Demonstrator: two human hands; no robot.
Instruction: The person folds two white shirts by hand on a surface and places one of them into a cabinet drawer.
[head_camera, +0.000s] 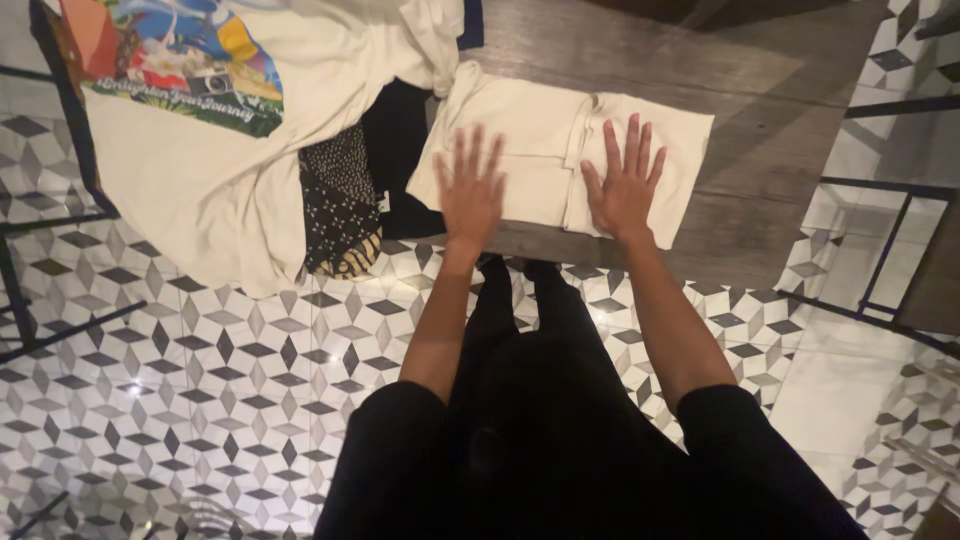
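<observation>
Folded cream garment (560, 150) lies at the near edge of the wooden desk (770, 120), both palms flat on it. Going left to right: a cream printed T-shirt (200, 170) hangs over the desk edge, then a black dotted cloth (338, 205), the left hand (471, 195) with fingers spread, and the right hand (623, 185), likewise splayed, gripping nothing.

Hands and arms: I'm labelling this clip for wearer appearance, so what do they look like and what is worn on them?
Both the left hand and the right hand are bare, with no gloves, rings, watch or bracelet visible. The forearms are uncovered. Short black sleeves start around the elbows, part of a plain black top.
</observation>
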